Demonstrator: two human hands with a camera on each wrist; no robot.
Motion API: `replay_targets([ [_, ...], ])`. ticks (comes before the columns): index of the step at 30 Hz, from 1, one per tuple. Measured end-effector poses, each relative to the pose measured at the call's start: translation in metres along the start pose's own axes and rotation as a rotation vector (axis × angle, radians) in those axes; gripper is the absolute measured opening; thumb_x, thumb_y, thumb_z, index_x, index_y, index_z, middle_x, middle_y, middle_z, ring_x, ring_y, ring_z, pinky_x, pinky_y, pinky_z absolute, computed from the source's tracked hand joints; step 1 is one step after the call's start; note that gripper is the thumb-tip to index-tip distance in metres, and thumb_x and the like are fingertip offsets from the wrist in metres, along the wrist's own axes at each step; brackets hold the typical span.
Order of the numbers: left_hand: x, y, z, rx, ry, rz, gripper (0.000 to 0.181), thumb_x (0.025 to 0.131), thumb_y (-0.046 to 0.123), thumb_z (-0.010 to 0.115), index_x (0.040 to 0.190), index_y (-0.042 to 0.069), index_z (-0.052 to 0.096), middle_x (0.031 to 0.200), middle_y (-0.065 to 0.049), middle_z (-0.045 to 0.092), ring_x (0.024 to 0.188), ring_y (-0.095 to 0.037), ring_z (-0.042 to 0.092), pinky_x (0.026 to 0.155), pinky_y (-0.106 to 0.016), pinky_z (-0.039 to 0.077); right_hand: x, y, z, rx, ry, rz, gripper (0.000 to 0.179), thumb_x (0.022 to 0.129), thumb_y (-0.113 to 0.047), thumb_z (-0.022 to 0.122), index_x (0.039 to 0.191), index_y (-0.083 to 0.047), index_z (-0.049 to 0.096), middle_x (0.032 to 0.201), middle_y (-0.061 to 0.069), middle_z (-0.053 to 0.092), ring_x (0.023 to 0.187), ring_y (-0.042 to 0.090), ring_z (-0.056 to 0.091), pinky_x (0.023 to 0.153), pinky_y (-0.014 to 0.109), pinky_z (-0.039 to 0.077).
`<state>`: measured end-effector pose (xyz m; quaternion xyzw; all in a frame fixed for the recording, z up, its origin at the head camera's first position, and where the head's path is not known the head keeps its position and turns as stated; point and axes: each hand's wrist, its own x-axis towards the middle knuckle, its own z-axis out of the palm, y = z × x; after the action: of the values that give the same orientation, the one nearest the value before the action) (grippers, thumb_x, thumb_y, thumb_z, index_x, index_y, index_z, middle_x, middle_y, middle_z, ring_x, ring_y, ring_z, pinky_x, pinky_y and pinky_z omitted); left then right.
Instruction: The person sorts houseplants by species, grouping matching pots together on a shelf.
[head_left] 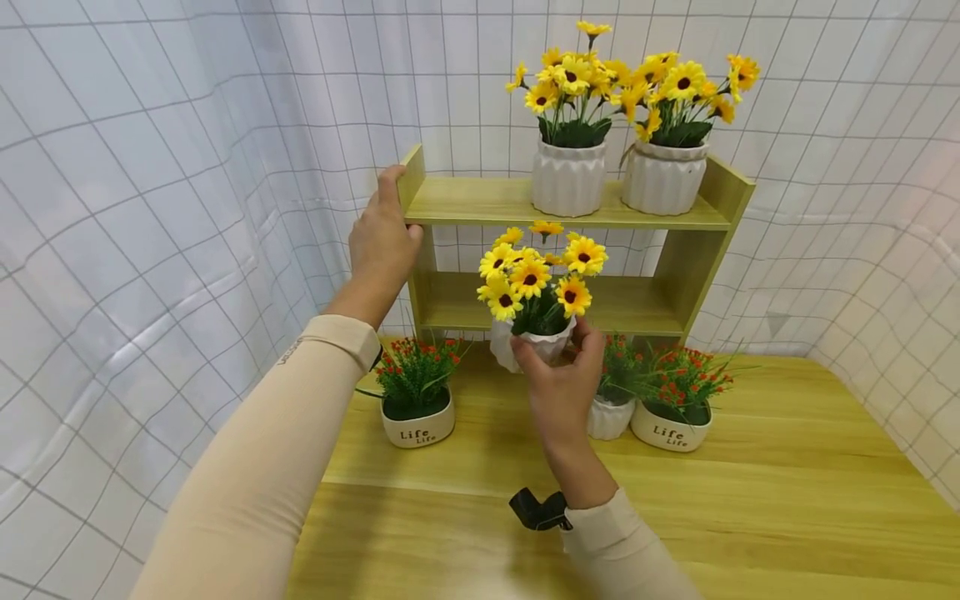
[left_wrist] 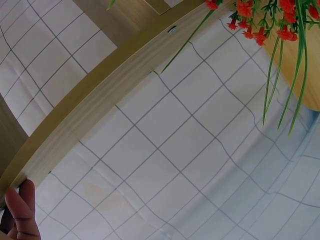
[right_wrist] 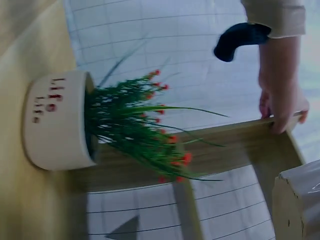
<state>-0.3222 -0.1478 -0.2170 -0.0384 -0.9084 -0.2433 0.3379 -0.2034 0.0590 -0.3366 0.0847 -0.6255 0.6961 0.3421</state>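
My left hand point(head_left: 384, 237) grips the upper left side panel of a two-tier wooden shelf point(head_left: 472, 200); in the right wrist view its fingers wrap that corner. My right hand point(head_left: 564, 392) holds a white fluted flowerpot point(head_left: 551, 348) with yellow daisy-like artificial flowers point(head_left: 529, 277), thumb at the front and fingers round the right side. This pot is raised above the table, overlapping the lower tier in the head view. Its white base point(right_wrist: 295, 207) shows at the right edge of the right wrist view. Two similar yellow-flowered pots point(head_left: 568, 179) stand on the top tier, toward the right.
On the wooden table point(head_left: 787, 467), a cream "Life" pot point(head_left: 417, 423) with red flowers stands front left of the shelf. Another "Life" pot point(head_left: 671, 429) and a white fluted pot point(head_left: 609, 417) stand at right. A white grid-patterned curtain point(head_left: 150, 167) surrounds the table.
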Motion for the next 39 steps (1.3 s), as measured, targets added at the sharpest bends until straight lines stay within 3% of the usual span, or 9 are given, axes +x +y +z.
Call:
replay_targets([
  [5,0.000,0.000,0.000,0.002,-0.002,0.003,0.071,0.091,0.006,0.064,0.147,0.024,0.025,0.135,-0.022,0.056,0.087,-0.045,0.064,0.071,-0.054,0.049,0.025,-0.003,0.001,-0.030,0.018,-0.094,0.066,0.078,-0.020,0.085,0.131,-0.005,0.049,0.123,0.007,0.052,0.103,0.019,0.050,0.081,0.035,0.044],
  [10,0.000,0.000,0.000,-0.001,-0.001,0.004,0.071,0.090,0.006,0.064,0.147,0.024,0.025,0.134,-0.022,0.057,0.087,-0.045,0.064,0.071,-0.054,0.049,0.043,-0.015,0.004,-0.014,0.022,-0.124,0.069,0.077,-0.028,0.086,0.132,-0.007,0.049,0.125,0.005,0.052,0.107,0.019,0.048,0.084,0.039,0.039],
  [18,0.000,0.000,0.001,-0.005,0.009,0.006,0.071,0.089,0.005,0.065,0.146,0.024,0.026,0.132,-0.022,0.058,0.086,-0.045,0.064,0.070,-0.055,0.049,0.059,-0.059,0.013,0.022,0.026,-0.146,0.066,0.078,-0.011,0.082,0.132,0.004,0.047,0.124,0.012,0.052,0.109,0.027,0.048,0.086,0.036,0.040],
  [22,0.000,0.000,0.001,-0.009,0.011,0.005,0.071,0.089,0.005,0.066,0.146,0.024,0.027,0.132,-0.023,0.058,0.087,-0.046,0.064,0.071,-0.055,0.049,0.077,-0.052,0.019,0.030,0.038,-0.174,0.070,0.075,-0.018,0.086,0.132,0.000,0.050,0.124,0.008,0.054,0.108,0.023,0.049,0.084,0.034,0.041],
  [30,0.001,-0.001,0.000,-0.005,0.004,-0.001,0.071,0.090,0.006,0.066,0.146,0.024,0.026,0.133,-0.022,0.058,0.087,-0.046,0.064,0.071,-0.055,0.049,0.099,-0.055,0.037,0.116,-0.010,-0.152,0.072,0.074,-0.020,0.088,0.132,-0.003,0.049,0.126,0.006,0.051,0.109,0.021,0.050,0.085,0.034,0.050],
  [35,0.001,-0.001,0.000,-0.005,0.008,0.001,0.071,0.089,0.006,0.067,0.146,0.023,0.027,0.132,-0.023,0.058,0.089,-0.046,0.064,0.072,-0.055,0.049,0.104,-0.058,0.049,0.077,-0.033,-0.115,0.070,0.076,-0.016,0.085,0.133,0.000,0.048,0.127,0.008,0.049,0.112,0.022,0.048,0.086,0.034,0.050],
  [39,0.000,0.000,0.000,-0.003,0.015,0.005,0.071,0.089,0.006,0.067,0.146,0.022,0.028,0.131,-0.023,0.058,0.088,-0.046,0.064,0.071,-0.055,0.049,0.099,-0.073,0.054,0.037,-0.036,-0.108,0.066,0.078,-0.013,0.083,0.131,0.004,0.048,0.125,0.012,0.050,0.111,0.025,0.048,0.086,0.034,0.050],
])
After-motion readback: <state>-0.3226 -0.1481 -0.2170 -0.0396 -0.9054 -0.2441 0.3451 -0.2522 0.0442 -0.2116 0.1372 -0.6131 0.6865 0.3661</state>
